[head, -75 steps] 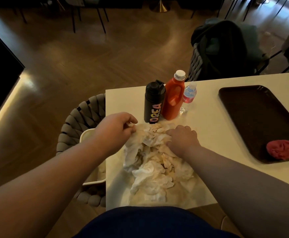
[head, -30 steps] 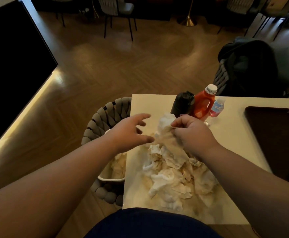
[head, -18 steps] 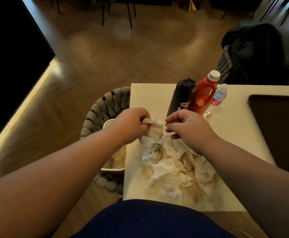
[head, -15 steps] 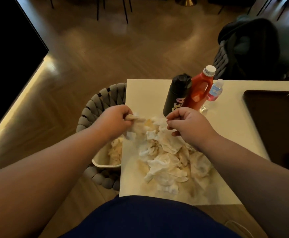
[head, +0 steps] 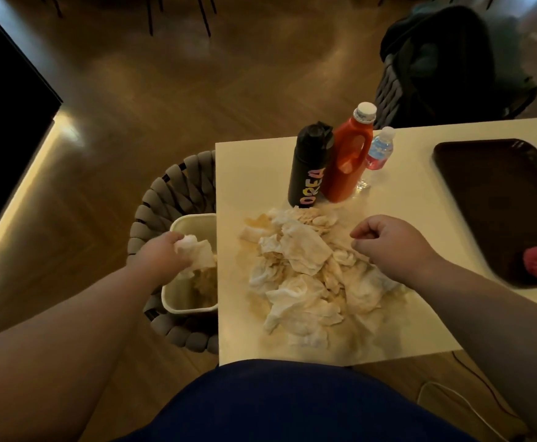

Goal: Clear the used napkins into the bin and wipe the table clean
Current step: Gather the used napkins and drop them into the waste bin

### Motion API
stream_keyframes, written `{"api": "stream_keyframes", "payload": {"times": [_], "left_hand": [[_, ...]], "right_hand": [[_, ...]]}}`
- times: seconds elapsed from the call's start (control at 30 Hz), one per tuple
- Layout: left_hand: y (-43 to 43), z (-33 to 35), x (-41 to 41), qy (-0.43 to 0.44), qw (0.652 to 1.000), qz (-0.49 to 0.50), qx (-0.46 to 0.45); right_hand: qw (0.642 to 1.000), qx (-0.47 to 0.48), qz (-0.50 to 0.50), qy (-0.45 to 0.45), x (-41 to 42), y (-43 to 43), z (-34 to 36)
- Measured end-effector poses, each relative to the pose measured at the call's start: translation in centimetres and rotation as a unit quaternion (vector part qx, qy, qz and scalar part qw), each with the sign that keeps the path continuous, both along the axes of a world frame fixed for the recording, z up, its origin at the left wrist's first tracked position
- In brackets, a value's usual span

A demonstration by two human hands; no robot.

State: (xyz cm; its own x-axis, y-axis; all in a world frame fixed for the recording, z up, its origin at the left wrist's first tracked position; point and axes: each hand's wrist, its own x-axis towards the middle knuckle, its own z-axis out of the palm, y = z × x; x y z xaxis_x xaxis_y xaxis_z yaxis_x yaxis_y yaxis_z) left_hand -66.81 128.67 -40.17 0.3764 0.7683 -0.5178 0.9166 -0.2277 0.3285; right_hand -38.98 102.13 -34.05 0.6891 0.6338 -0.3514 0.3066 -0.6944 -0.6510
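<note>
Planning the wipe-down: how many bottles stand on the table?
3, clustered together: a black lettered flask leftmost, an orange white-capped plastic bottle beside it, a small clear bottle rightmost.

Left hand (head: 162,253) grips a crumpled napkin (head: 197,253) over the bin (head: 178,226), just off the table (head: 251,173) edge. Right hand (head: 391,247), fingers curled, hovers at the stained napkin pile (head: 299,275); any pinch is unclear. Beyond it: black bottle (head: 308,167), orange bottle (head: 348,161). To its right: dark tray (head: 490,199).
</note>
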Motion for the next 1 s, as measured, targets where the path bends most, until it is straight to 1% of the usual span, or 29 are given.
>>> {"api": "stream_keyframes", "payload": {"times": [0.07, 0.1, 0.23, 0.33, 0.43, 0.53, 0.67, 0.73, 0.8, 0.9, 1.0], "left_hand": [[-0.7, -0.3, 0.4, 0.033, 0.998, -0.043, -0.01], [-1.1, -0.2, 0.9, 0.035, 0.998, -0.06, -0.005], [-3.0, 0.9, 4.2, -0.015, 0.994, -0.109, 0.023], [-5.0, 1.8, 7.7, -0.059, 0.977, -0.195, 0.064], [-7.1, 2.8, 11.4, -0.084, 0.957, -0.27, 0.069], [-8.7, 3.0, 14.6, -0.061, 0.925, -0.362, 0.1], [-9.8, 2.2, 17.3, 0.021, 0.893, -0.436, 0.114], [-10.0, 1.7, 18.0, 0.053, 0.875, -0.46, 0.139], [-10.0, 1.1, 18.4, 0.067, 0.869, -0.468, 0.146], [-10.2, 1.1, 18.6, 0.08, 0.877, -0.457, 0.125], [-10.1, 1.6, 18.4, 0.046, 0.897, -0.429, 0.099]], "right_hand": [[1.0, -0.004, -0.005, -0.003, 0.4, -0.5, -0.4], [1.0, -0.009, -0.004, -0.007, 0.6, -0.7, -0.6], [0.999, -0.029, 0.001, -0.02, 1.1, -1.6, -1.4], [0.999, -0.043, 0.002, -0.026, 1.1, -2.3, -1.8], [0.995, -0.076, 0.016, -0.055, 1.4, -3.3, -2.3], [0.992, -0.098, 0.012, -0.072, 1.9, -4.6, -2.8], [0.99, -0.12, -0.005, -0.079, 2.3, -6.2, -3.4], [0.988, -0.127, -0.016, -0.082, 2.4, -6.9, -3.6], [0.988, -0.129, -0.021, -0.082, 2.5, -7.5, -3.8], [0.988, -0.127, -0.029, -0.081, 2.6, -8.2, -4.3], [0.988, -0.125, -0.036, -0.089, 2.7, -8.6, -4.6]]}}
